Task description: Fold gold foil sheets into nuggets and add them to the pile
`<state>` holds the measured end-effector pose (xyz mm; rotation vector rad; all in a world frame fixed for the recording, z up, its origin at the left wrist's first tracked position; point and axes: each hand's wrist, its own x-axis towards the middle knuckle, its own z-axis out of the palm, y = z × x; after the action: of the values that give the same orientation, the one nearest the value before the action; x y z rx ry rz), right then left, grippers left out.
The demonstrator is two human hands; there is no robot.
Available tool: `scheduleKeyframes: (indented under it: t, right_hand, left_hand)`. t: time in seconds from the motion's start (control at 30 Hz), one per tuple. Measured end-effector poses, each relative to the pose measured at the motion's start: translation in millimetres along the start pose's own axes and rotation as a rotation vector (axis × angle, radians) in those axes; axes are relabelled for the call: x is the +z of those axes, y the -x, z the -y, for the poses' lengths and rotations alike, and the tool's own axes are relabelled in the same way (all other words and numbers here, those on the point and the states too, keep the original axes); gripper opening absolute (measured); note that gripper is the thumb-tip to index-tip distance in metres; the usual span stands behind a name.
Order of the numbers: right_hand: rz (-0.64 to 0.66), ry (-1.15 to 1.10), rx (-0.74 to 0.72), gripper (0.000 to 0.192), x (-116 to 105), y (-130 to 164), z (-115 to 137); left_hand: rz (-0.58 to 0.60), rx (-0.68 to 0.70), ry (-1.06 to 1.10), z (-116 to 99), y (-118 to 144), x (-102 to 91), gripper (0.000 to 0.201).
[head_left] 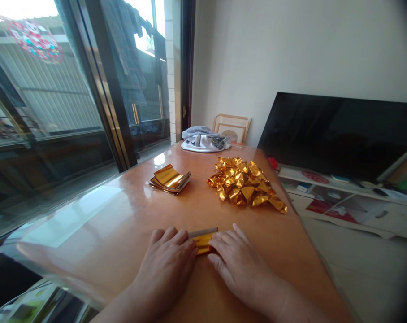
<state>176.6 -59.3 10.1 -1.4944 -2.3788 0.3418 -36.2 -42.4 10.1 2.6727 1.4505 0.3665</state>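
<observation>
A sheet of gold foil paper [203, 242], partly folded, lies on the table [129, 224] between my hands. Its far edge shows a strip of pale backing. My left hand [170, 255] presses over the sheet's left end with curled fingers, and its thumb is mostly hidden. At the right end, my right hand [237, 262] has its fingertips on the paper, with the thumb just in front. Beyond the hands, to the left, sits a stack of gold foil sheets [171, 178]. A heap of folded gold foil pieces [245, 181] lies to the right.
Folded grey and white cloth [205, 139] lies at the table's far end, with wooden picture frames [232, 127] behind it. A large dark television [341, 134] stands on a white cabinet [371, 211] at right. Sliding glass doors [99, 85] run along the left.
</observation>
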Motion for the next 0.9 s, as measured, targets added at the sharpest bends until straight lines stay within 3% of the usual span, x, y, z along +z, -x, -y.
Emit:
scheduleKeyframes:
  t: [0.37, 0.67, 0.9]
  right_hand:
    - [0.020, 0.035, -0.017, 0.026, -2.9, -0.7, -1.4]
    - [0.220, 0.076, 0.010, 0.079, 0.5, 12.7, 0.0]
    - [0.296, 0.071, 0.051, 0.097, -3.7, 14.5, 2.7]
  left_hand:
    - [0.063, 0.080, 0.045, 14.6, -9.9, -14.4, 0.016]
    - [0.076, 0.099, 0.054, 17.2, -23.8, -18.7, 0.029]
    - [-0.019, 0.006, 0.022, 9.0, -29.1, -0.9, 0.040]
